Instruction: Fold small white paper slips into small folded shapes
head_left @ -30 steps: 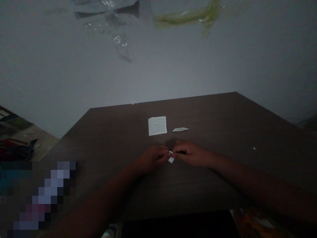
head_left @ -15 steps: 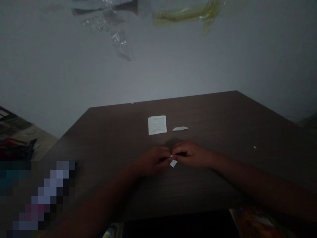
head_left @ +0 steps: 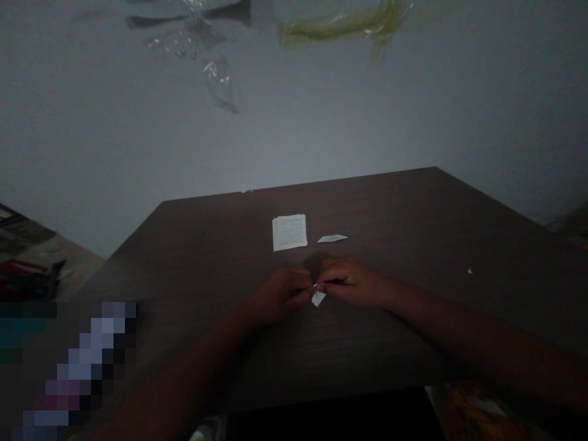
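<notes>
Between my two hands is a small folded piece of printed paper [head_left: 318, 298], its pointed lower end showing below the fingertips. My left hand [head_left: 287, 295] pinches it from the left, thumb against fingers. From the right, my right hand [head_left: 346, 282] pinches it too, and the fingertips of both hands nearly meet. Most of the paper's upper part is hidden by the fingers. Just beyond the hands lies a stack of square printed paper sheets [head_left: 289, 233]. Right of the stack rests a narrow folded paper strip [head_left: 332, 238] with pointed ends.
The dark wooden table [head_left: 390, 208] stands against a pale wall [head_left: 321, 122]. A tiny white scrap [head_left: 470, 271] lies at the right. Clear plastic [head_left: 220, 79] and yellow tape [head_left: 340, 29] are on the wall. A pixelated patch covers the lower left.
The view has shifted slightly. Both hands still pinch the folded paper; the fingertips have moved a little on it, and its visible lower part looks slightly narrower.
</notes>
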A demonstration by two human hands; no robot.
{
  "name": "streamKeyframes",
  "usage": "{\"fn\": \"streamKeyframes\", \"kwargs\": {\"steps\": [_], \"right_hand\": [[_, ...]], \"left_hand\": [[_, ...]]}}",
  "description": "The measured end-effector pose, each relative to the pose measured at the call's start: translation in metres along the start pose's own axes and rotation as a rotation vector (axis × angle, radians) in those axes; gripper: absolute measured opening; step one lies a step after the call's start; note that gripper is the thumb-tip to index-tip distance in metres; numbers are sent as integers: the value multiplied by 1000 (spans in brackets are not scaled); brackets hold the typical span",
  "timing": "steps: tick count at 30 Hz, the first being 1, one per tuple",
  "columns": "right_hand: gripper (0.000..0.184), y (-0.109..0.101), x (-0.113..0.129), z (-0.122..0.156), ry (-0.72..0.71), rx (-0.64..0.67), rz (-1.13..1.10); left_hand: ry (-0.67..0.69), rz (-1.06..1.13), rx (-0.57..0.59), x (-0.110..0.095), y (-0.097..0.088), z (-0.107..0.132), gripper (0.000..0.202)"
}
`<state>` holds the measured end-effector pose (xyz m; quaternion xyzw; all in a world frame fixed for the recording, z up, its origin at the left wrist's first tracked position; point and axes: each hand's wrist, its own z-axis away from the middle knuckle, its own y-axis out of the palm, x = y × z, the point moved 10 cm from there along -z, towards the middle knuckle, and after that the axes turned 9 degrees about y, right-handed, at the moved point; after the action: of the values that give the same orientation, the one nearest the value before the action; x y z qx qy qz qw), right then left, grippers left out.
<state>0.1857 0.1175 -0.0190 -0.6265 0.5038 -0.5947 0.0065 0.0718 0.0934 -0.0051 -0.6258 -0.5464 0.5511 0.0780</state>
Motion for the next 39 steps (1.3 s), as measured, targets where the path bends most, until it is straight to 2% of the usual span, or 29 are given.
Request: {"fn": "streamKeyframes", "kwargs": {"steps": [6,17,22,26,31,35,39], "right_hand": [[29,-5,-1,-1,9,-27,-23],[32,-13,-11,-3,88,-104,19],[28,-10,-7,-1,15,-120,88],[31,-11,-3,0,-37,-161,117],[33,-17,0,2,-16,-204,106],[28,-25,-4,5,46,-277,85],[20,-36,-11,8,101,-383,39]], "left_hand": [[25,-46,-22,-2,-3,2,43],[55,-133,-181,4,-18,7,40],[35,-136,-218,4,-20,7,29],[-46,-105,-234,8,-21,8,32],[-104,-58,-330,13,-26,11,32],[-137,-58,-414,18,-33,17,31],[-244,-79,-467,26,-40,26,23]]}}
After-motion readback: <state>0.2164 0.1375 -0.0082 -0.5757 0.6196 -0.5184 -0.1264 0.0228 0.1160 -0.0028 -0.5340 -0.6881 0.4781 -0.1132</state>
